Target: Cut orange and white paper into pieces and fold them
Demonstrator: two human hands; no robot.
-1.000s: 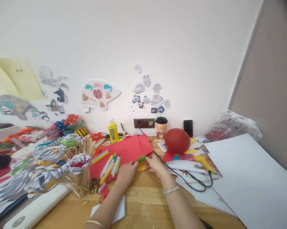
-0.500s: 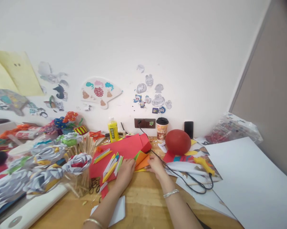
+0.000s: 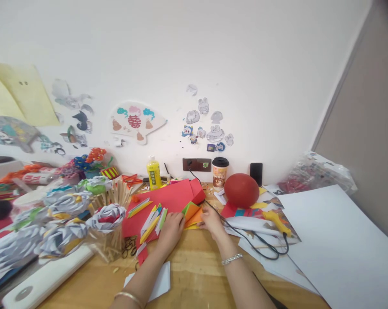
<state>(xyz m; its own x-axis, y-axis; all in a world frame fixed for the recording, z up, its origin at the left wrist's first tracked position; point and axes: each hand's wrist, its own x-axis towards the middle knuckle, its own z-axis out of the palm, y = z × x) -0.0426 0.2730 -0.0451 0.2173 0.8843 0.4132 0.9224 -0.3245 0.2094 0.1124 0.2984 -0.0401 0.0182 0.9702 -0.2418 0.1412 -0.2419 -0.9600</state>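
A: Clock centred on the orange sheet (image 3: 194, 219), twelve toward the wall. Position?

B: On the wooden counter (image 3: 194, 266), directly between the two hands. Looks creased, partly raised. Green sheet (image 3: 187, 208) against it at eleven, sliver of yellow sheet (image 3: 191, 228) under its edge at six.

A: Left hand (image 3: 173, 225)?

B: At nine, back of hand up, fingers curled at the sheet's near-left side. Cannot tell whether that grip pinches anything; fingertips hidden.

A: Right hand (image 3: 211, 221)?

B: At three, fingers bent in, touching the sheet's right edge. So the sheet lies just inside this grip. Pinch or mere contact, cannot tell. Silver bracelet (image 3: 231, 259) on the wrist.

A: Around them?

B: Large red paper (image 3: 172, 193) spread at ten to eleven. Folded paper strips (image 3: 149, 230) lie at nine, on its near part, just beyond the left hand. Further along nine, paper flowers (image 3: 106, 219) over wooden sticks.

A: Right half?

B: Lidded paper cup (image 3: 219, 177) at one, red oval object (image 3: 241, 190) at two. Yellow glue gun (image 3: 276, 223) at three, well apart from the right hand, black cord (image 3: 267, 254) looping below it.
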